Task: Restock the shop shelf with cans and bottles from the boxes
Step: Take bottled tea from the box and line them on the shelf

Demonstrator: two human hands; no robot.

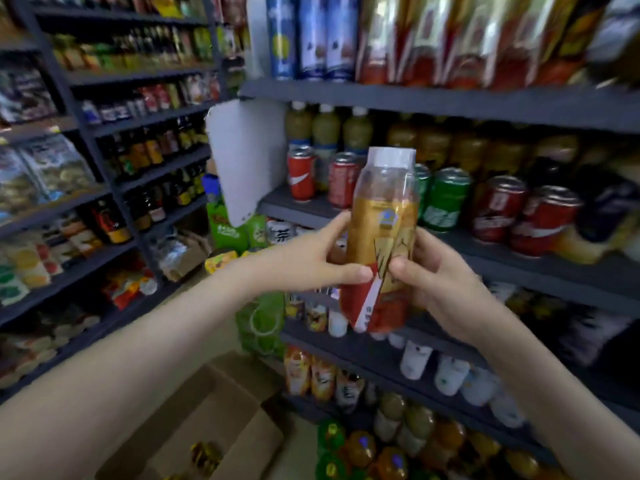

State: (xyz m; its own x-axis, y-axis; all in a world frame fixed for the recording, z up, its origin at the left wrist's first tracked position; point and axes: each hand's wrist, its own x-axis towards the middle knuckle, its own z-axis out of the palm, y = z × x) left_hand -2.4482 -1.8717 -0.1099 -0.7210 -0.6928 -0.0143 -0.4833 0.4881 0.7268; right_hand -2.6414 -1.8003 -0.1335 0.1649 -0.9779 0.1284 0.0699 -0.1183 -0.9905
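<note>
At the far left a dark rack [98,150] carries rows of small dark bottles and bright packets, too blurred to read. Low in the view, nearer the middle, an open cardboard box [221,403] stands on the floor, with something yellowish showing inside it.

A white panel [242,157] hangs at the near end of the drinks shelf [540,275]. Just right of it, 2 red cans [301,176] stand at the front of that shelf, with olive-coloured bottles [325,128] with white caps behind them.

The left hand [311,261] reaches in from the lower left and grips the bottle [381,233]: its thumb lies across the front of the label and its fingers pass behind. The bottle is upright, leaning slightly, held in the air in front of the can shelf and touching no board. It has a white cap, a clear neck, amber liquid, and a gold and red label.

The right hand [443,285] holds the same bottle from the other side, thumb on the label close to the left thumb, fingers curled round its right edge.

Behind and to the right, a green can [446,199] stands on the shelf, then more red cans [498,211].
</note>
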